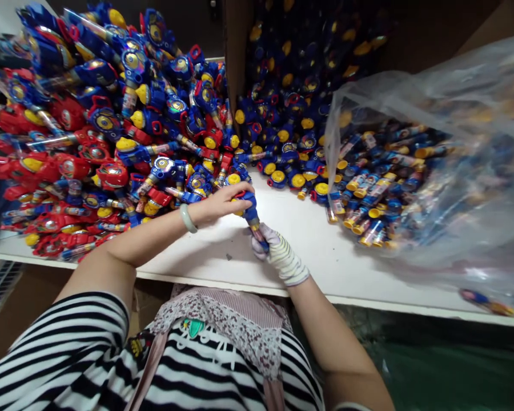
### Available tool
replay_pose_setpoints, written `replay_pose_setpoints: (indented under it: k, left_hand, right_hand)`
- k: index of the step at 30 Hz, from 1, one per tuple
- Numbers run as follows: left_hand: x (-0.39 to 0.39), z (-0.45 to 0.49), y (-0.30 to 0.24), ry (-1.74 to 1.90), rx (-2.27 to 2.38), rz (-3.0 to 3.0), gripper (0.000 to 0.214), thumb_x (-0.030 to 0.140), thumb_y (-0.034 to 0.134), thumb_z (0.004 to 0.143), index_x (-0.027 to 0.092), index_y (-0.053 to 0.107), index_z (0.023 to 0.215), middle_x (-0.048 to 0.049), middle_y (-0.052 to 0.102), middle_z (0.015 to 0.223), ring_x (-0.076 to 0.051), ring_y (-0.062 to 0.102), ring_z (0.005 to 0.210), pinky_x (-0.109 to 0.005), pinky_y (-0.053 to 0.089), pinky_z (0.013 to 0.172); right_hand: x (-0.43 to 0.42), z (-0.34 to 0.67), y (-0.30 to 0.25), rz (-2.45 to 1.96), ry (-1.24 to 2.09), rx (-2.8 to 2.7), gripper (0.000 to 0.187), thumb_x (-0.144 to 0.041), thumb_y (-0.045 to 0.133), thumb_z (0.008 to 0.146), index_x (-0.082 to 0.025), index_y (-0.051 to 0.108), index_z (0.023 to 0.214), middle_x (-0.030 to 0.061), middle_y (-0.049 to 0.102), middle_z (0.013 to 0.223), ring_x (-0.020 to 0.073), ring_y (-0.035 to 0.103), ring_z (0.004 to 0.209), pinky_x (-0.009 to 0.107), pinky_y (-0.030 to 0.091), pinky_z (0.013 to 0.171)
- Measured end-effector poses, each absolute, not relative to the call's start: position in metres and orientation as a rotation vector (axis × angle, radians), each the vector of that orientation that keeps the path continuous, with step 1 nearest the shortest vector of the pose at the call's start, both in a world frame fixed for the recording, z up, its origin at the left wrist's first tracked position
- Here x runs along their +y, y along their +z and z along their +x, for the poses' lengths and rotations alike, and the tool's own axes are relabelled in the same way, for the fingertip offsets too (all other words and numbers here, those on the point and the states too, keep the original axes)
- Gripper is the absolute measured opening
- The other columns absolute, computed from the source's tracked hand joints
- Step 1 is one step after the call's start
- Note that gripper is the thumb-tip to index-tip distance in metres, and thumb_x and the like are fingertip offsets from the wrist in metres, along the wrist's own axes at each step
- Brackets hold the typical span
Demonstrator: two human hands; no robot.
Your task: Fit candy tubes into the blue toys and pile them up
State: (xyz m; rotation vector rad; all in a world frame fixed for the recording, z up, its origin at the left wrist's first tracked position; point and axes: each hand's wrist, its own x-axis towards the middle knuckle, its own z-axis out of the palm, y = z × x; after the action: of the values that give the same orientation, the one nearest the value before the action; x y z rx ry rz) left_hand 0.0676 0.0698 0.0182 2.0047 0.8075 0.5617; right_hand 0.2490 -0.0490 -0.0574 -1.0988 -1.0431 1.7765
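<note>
1. The blue plastic toy (249, 206) is held between both hands above the white table (325, 271), in front of the person.
2. The left hand (229, 202), bare, has its fingers closed about the toy's head; the gloved right hand (276, 249) has its fingers wrapped round the lower part of the labelled tube (256, 228).
3. The glove's fabric could slip on the smooth tube, so a twist or push might turn the toy askew or drop it.
4. The left heap of red and blue toys (111, 171) is piled high and loosely; a bump from the left forearm could send pieces sliding into the working space.
5. The clear plastic bag (458, 77), gaping towards the hands, contains blue tubes with yellow ends (370, 185). Being limp, it could spill some if tugged.
6. A blurred colourful piece (488, 299) lies near the front edge and might be knocked off; whether it is inside the bag is unclear.
7. Beyond a brown upright panel (234, 51), more blue toys (285, 137) fill a dark space; I cannot tell if it is a box.
</note>
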Motion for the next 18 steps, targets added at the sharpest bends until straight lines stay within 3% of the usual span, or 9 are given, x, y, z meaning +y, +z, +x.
replay_pose_setpoints:
  k: [2,4,6,11,15,18]
  left_hand:
    - [0.102,0.053,0.032,0.488,0.891,2.167,0.041,0.047,0.058,0.080,0.014,0.062,0.104,-0.0056,0.062,0.098,-0.020,0.057,0.090,-0.030,0.046,0.083]
    - [0.138,0.039,0.045,0.430,1.034,2.329,0.046,0.046,0.058,0.080,0.013,0.062,0.112,-0.0067,0.063,0.105,-0.021,0.057,0.096,-0.031,0.045,0.089]
    - [0.167,0.030,0.053,0.277,1.170,2.486,0.046,0.041,0.057,0.081,0.013,0.062,0.118,-0.0091,0.062,0.111,-0.025,0.056,0.103,-0.035,0.043,0.094]
    - [0.186,0.059,0.040,0.070,1.429,2.910,0.042,0.019,0.053,0.081,0.007,0.063,0.120,-0.0202,0.054,0.120,-0.037,0.045,0.121,-0.049,0.035,0.101]
    - [0.173,0.111,0.002,-0.259,1.185,3.007,0.037,0.016,0.050,0.082,0.007,0.066,0.115,-0.0198,0.057,0.115,-0.036,0.047,0.117,-0.047,0.034,0.098]
    - [0.170,0.135,-0.022,-0.492,1.276,2.951,0.035,0.015,0.052,0.081,0.002,0.068,0.109,-0.0245,0.054,0.123,-0.039,0.045,0.118,-0.046,0.034,0.096]
  right_hand:
    - [-0.035,0.255,-0.064,-1.224,1.541,-1.159,0.060,-0.070,0.054,0.080,-0.019,0.065,0.110,0.0069,0.068,0.085,0.0171,0.062,0.070,0.030,0.051,0.062]
    - [-0.024,0.267,-0.071,-1.372,1.293,-1.242,0.064,-0.067,0.061,0.076,-0.021,0.062,0.120,0.0125,0.067,0.115,0.0239,0.064,0.100,0.038,0.054,0.082]
    - [-0.022,0.281,-0.077,-1.455,1.217,-1.281,0.065,-0.066,0.058,0.078,-0.020,0.061,0.124,0.0149,0.063,0.127,0.0273,0.062,0.111,0.044,0.053,0.090]
    - [-0.042,0.299,-0.088,-1.541,1.182,-1.438,0.047,-0.051,0.052,0.088,-0.020,0.065,0.121,0.0137,0.067,0.126,0.0265,0.063,0.113,0.047,0.049,0.100]
    - [-0.048,0.314,-0.080,-1.652,0.994,-1.600,0.043,-0.044,0.048,0.091,-0.018,0.067,0.120,0.0130,0.069,0.121,0.0256,0.064,0.112,0.043,0.049,0.099]
    - [-0.035,0.346,-0.059,-1.840,0.656,-1.715,0.043,-0.035,0.047,0.092,-0.014,0.064,0.125,0.0152,0.067,0.121,0.0261,0.062,0.112,0.041,0.048,0.099]
